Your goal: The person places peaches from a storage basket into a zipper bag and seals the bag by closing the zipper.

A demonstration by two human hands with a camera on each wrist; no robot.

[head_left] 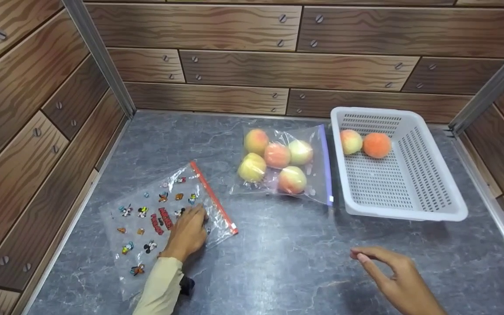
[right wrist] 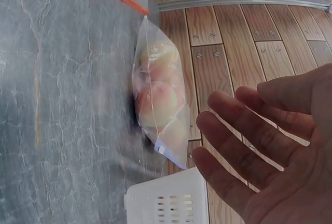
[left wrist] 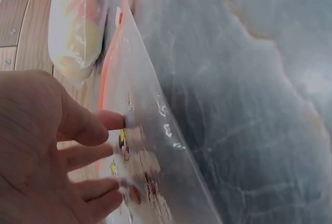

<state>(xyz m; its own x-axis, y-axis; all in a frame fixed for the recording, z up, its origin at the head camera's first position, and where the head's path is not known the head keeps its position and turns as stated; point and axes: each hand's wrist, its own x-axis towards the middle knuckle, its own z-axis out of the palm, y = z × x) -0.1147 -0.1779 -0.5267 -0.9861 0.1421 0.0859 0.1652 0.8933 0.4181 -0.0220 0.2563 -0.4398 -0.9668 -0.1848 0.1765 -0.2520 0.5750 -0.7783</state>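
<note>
Cartoon bag (head_left: 164, 218): a clear plastic bag that lies flat on the left side of the table. It has little cartoon pictures and red letters on it.
Red strip (head_left: 212, 197): runs along one edge of the cartoon bag, on the side toward the fruit bag. A small white slider (head_left: 234, 226) sits at its near end.
Left hand (head_left: 187, 234): rests on the cartoon bag, near the red strip. The fingers are loose and a little bent, spread a bit in the left wrist view. They touch the plastic and do not wrap around anything.
Right hand (head_left: 398, 275): is up above the table, in front of the basket. The fingers are loosely bent, with the thumb close to the pointer finger. It has hold of nothing.
Fruit bag (head_left: 271, 177): lies between the cartoon bag and the basket. It is clear, and five round fruits like peaches show inside.
Purple strip (head_left: 327, 166): is the fruit bag's edge, just beside the basket.
Basket (head_left: 379, 188): white, with lots of little holes, on the right side. Two round fruits sit inside at the far left, one yellow and pink (head_left: 351, 142), one orange (head_left: 377, 145).
Sleeve (head_left: 162, 284): light tan, on the left arm, with something black (head_left: 187, 285) at the wrist.
Table (head_left: 260, 271): gray, with pale lines like stone.
Walls (head_left: 234, 30): brown boards with screws drawn on them.
</note>
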